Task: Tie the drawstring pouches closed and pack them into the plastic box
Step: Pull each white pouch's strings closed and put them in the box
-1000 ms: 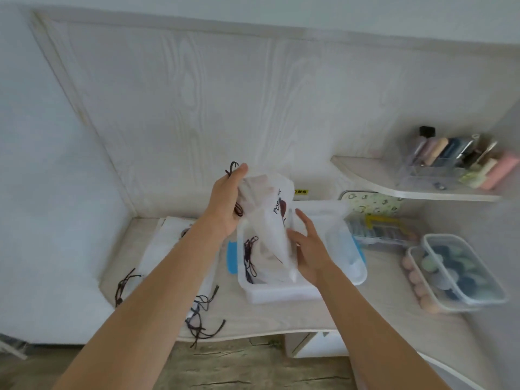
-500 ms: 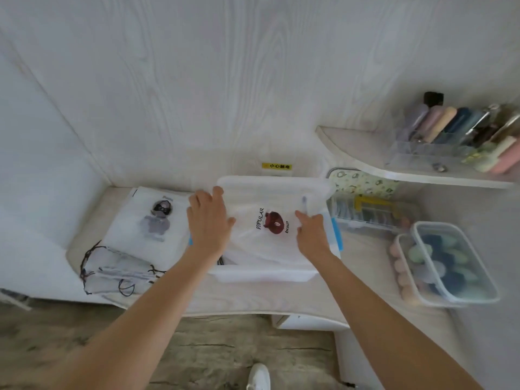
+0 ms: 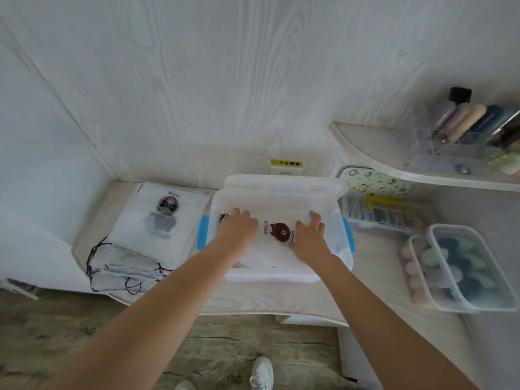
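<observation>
A white drawstring pouch with a brown bear print (image 3: 277, 235) lies flat inside the clear plastic box (image 3: 270, 277), which has blue side latches. My left hand (image 3: 237, 228) presses on the pouch's left part, beside its dark cord (image 3: 223, 218). On the right part my right hand (image 3: 308, 235) presses down with spread fingers. The box lid (image 3: 281, 184) leans open at the back. To the left of the box lies a flat white pouch with a grey figure print (image 3: 166, 218). More pouches with dark cords (image 3: 123, 266) lie at the desk's front left.
Two clear lidded containers with coloured sponges (image 3: 461, 268) stand at the right. A clear organiser with yellow clips (image 3: 385, 215) sits behind them. A curved shelf (image 3: 394, 170) holds bottles and tubes. The wall panel is close behind. My white shoe (image 3: 261, 372) shows on the floor.
One second ago I held the bear pouch up above the box by its cord. Since then it came down into the box, and both hands now press it flat.
</observation>
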